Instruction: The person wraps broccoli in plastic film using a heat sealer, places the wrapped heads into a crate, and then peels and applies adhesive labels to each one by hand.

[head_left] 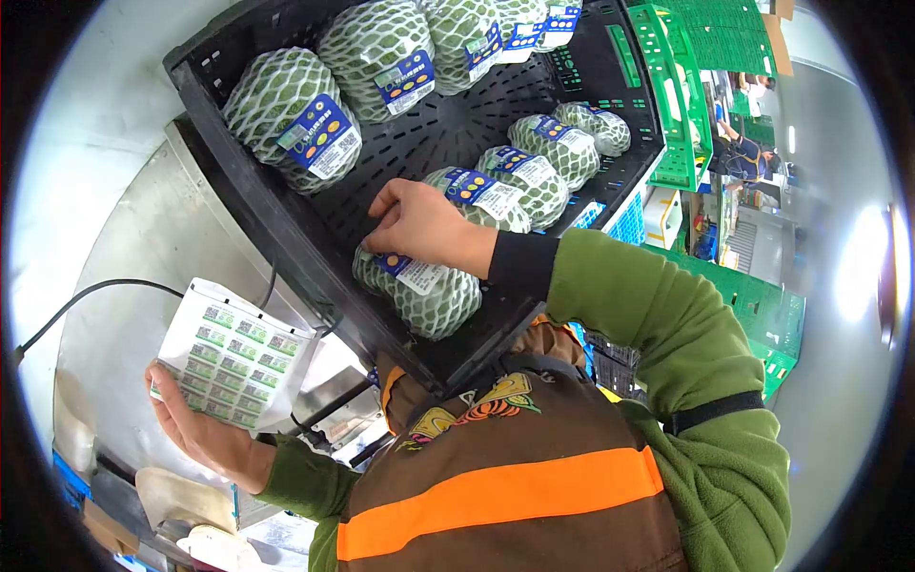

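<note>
My left hand (208, 437) holds a white sheet of stickers (233, 357) by its lower edge; rows of small green labels with square codes cover it. My right hand (424, 227) reaches into a black plastic crate (250, 224). Its thumb and fingers are pinched together at the upper edge of the nearest net-wrapped green produce (434, 303), beside a blue and white label (412, 271). What the fingertips hold, if anything, is hidden. Several more round green pieces in white foam netting (376, 57) line both sides of the crate, each with a similar label.
The crate rests by a metal surface (114, 248) with a black cable (91, 286). Green crates (681, 105) stand beyond it to the right. Farther off, a co-worker in dark clothing (748, 160) is among more crates.
</note>
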The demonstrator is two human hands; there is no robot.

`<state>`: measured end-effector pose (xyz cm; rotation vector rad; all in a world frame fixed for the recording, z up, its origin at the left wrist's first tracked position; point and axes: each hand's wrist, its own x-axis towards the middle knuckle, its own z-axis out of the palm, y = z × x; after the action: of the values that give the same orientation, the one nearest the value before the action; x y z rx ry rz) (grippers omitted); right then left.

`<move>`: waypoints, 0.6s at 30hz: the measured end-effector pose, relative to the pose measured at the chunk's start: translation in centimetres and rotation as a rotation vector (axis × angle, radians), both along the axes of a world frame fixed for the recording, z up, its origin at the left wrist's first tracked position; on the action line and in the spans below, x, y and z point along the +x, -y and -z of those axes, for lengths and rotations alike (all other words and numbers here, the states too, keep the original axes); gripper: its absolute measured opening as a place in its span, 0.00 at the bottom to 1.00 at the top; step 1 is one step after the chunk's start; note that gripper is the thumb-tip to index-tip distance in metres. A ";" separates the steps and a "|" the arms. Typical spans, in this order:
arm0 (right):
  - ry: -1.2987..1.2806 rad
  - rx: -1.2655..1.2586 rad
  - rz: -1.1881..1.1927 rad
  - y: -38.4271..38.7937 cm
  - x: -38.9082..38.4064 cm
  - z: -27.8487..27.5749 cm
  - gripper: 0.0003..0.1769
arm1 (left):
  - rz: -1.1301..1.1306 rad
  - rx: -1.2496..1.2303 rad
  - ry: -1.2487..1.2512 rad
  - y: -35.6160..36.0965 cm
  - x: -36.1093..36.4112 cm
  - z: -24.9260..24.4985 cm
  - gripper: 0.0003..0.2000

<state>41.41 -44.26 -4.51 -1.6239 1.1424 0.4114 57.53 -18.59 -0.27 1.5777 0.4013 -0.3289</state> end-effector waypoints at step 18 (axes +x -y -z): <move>0.393 -0.279 -0.097 0.4 -1.0 1.9 0.35 | -0.466 -0.281 0.260 -15.7 -0.7 -3.7 0.18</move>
<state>40.44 -44.64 -6.36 -1.9048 0.8507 -0.0143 56.87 -2.91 3.43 1.1893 0.4821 0.1726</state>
